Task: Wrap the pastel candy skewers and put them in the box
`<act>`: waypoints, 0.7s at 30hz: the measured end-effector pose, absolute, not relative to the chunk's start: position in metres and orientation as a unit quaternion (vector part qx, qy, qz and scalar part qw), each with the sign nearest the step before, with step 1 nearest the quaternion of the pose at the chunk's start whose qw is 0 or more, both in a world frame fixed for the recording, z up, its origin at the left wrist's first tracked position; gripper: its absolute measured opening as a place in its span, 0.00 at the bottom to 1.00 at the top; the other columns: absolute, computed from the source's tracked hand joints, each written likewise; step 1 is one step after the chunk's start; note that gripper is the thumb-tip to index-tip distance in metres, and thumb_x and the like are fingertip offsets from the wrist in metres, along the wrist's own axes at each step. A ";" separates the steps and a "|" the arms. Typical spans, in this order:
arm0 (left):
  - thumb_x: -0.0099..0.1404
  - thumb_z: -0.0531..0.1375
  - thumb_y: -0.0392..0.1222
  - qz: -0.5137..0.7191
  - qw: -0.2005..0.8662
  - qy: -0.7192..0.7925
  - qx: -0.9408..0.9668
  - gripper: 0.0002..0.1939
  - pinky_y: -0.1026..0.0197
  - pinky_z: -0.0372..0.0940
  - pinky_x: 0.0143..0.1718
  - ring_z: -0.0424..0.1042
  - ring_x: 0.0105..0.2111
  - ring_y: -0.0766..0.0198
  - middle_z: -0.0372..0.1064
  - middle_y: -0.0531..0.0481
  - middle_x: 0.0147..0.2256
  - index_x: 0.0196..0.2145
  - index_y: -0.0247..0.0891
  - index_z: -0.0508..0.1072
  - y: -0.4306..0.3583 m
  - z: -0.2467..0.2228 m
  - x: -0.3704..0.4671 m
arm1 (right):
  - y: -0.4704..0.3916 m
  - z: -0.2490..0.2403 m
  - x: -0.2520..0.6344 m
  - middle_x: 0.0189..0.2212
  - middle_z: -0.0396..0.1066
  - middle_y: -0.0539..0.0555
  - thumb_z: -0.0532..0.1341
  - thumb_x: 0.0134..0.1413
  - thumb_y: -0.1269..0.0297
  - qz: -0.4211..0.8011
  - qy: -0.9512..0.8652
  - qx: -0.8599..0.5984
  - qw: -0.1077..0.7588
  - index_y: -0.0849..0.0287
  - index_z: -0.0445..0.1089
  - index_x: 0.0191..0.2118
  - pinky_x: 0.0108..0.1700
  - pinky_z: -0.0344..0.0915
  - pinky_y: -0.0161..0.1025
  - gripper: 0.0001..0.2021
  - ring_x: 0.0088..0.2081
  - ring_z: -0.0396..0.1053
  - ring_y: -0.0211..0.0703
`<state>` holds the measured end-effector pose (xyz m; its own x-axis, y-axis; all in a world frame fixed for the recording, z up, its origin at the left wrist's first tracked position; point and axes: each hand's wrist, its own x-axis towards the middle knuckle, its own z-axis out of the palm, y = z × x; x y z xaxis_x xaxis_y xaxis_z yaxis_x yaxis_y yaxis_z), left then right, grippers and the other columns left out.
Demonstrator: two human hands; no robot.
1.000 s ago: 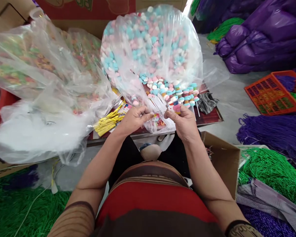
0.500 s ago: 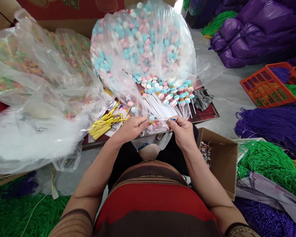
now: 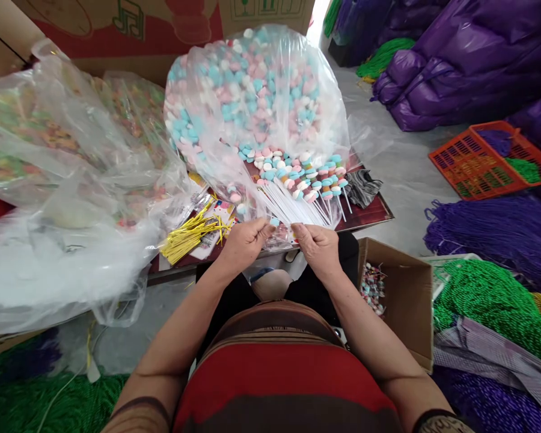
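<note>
At the table's front edge my left hand (image 3: 246,242) is closed, thumb pressed against its fingers. My right hand (image 3: 318,248) is pinched in the same way a short gap to the right. Between them shows a small clear plastic bag (image 3: 280,236) with coloured print, its edges hidden by my fingers. Just beyond lie white sticks (image 3: 291,201) in a loose bundle. Behind these are finished skewers of pink, blue and white candies (image 3: 327,179). Yellow twist ties (image 3: 187,236) lie in a heap left of my left hand, over printed bags.
A large clear sack of pastel candies (image 3: 256,90) fills the table's back. More candy bags (image 3: 67,138) stand left. A cardboard box (image 3: 406,300) holding wrapped pieces stands right of my lap. An orange crate (image 3: 473,162), purple cords (image 3: 491,237) and green cords (image 3: 482,294) lie farther right.
My right hand has moved slightly left, closer to my left hand, and its fingers curl in more. A dark blue tip at its fingers no longer shows. The view has shifted a little.
</note>
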<state>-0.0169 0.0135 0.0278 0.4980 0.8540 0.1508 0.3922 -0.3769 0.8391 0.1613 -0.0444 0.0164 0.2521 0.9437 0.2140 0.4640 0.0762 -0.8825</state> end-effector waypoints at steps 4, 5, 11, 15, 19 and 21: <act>0.72 0.48 0.63 0.340 0.329 0.448 0.759 0.28 0.62 0.50 0.26 0.55 0.20 0.68 0.53 0.58 0.18 0.22 0.41 0.56 0.016 0.018 -0.029 | -0.024 0.013 0.183 0.19 0.67 0.49 0.54 0.65 0.42 0.278 -0.571 -0.652 0.414 0.58 0.72 0.24 0.27 0.57 0.35 0.27 0.22 0.62 0.37; 0.72 0.48 0.63 0.345 0.326 0.454 0.754 0.27 0.63 0.50 0.25 0.55 0.20 0.68 0.54 0.58 0.18 0.23 0.41 0.57 0.016 0.016 -0.032 | -0.016 0.012 0.191 0.24 0.72 0.52 0.54 0.66 0.45 0.245 -0.570 -0.674 0.401 0.58 0.76 0.31 0.30 0.60 0.36 0.24 0.26 0.66 0.40; 0.70 0.54 0.59 0.380 0.351 0.487 0.704 0.20 0.65 0.57 0.26 0.59 0.22 0.68 0.61 0.58 0.21 0.32 0.41 0.69 0.014 0.007 -0.044 | 0.017 0.000 0.212 0.43 0.79 0.61 0.58 0.64 0.61 0.064 -0.593 -0.785 0.165 0.57 0.80 0.43 0.37 0.60 0.40 0.13 0.40 0.72 0.49; 0.68 0.57 0.61 0.425 0.392 0.488 0.654 0.20 0.66 0.57 0.27 0.59 0.22 0.70 0.61 0.58 0.21 0.32 0.40 0.72 0.017 -0.003 -0.049 | 0.018 -0.004 0.205 0.43 0.78 0.62 0.57 0.65 0.64 0.033 -0.613 -0.781 0.118 0.58 0.79 0.44 0.37 0.59 0.41 0.13 0.42 0.72 0.50; 0.63 0.62 0.65 0.474 0.496 0.482 0.545 0.23 0.68 0.52 0.18 0.55 0.18 0.73 0.61 0.59 0.22 0.33 0.40 0.73 0.023 -0.014 -0.050 | 0.015 -0.009 0.204 0.40 0.79 0.64 0.57 0.63 0.67 0.024 -0.616 -0.778 0.122 0.60 0.78 0.40 0.39 0.59 0.42 0.11 0.42 0.72 0.53; 0.59 0.66 0.66 0.499 0.537 0.479 0.484 0.25 0.69 0.49 0.14 0.53 0.16 0.74 0.61 0.59 0.22 0.33 0.40 0.73 0.025 -0.016 -0.048 | 0.014 -0.011 0.208 0.39 0.79 0.64 0.56 0.62 0.68 0.044 -0.597 -0.790 0.134 0.60 0.77 0.38 0.38 0.58 0.43 0.10 0.41 0.73 0.52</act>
<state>-0.0482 0.0246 -0.0157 0.0442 0.9985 -0.0314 -0.0731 0.0345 0.9967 0.2079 0.0137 -0.0106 0.2825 0.9550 0.0904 0.9315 -0.2506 -0.2638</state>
